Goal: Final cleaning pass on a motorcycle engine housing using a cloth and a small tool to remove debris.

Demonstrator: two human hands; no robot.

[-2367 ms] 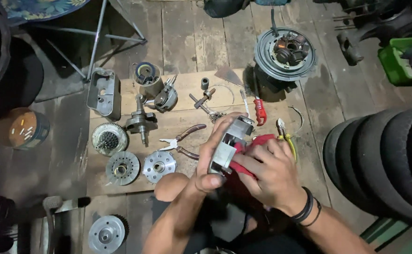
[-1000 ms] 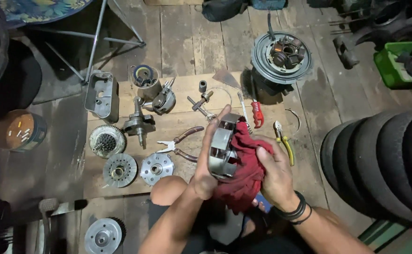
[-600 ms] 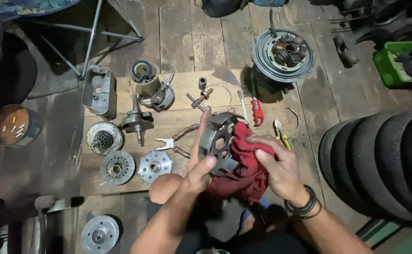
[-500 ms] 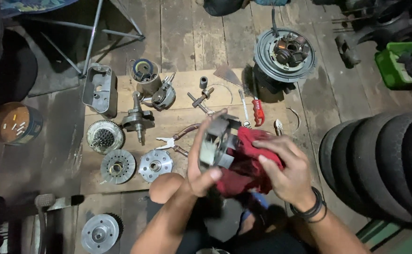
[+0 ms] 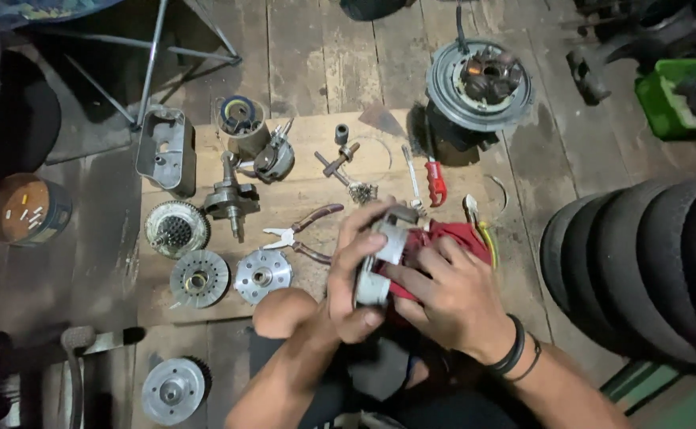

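My left hand [image 5: 351,278] grips a round grey metal engine part [image 5: 381,258], held on edge over my lap. My right hand [image 5: 443,290] presses a red rag [image 5: 453,236] against the part's right side, fingers spread over the cloth. A black band circles my right wrist. Both hands hover above the near edge of a wooden board [image 5: 308,187] on the floor, just right of red-handled pliers [image 5: 304,233].
Engine parts lie on the board: a crankshaft [image 5: 229,199], toothed discs [image 5: 175,228], a hub [image 5: 262,274], a cylinder [image 5: 241,123], a grey cover [image 5: 165,151], a red-handled wrench [image 5: 434,179]. A stator housing [image 5: 479,79] sits beyond, stacked tyres [image 5: 650,270] at right, a tin [image 5: 22,210] at left.
The metal part has turned from showing its face to standing on edge in my left hand. My right hand has kept rubbing the red rag over it and shifted lower.
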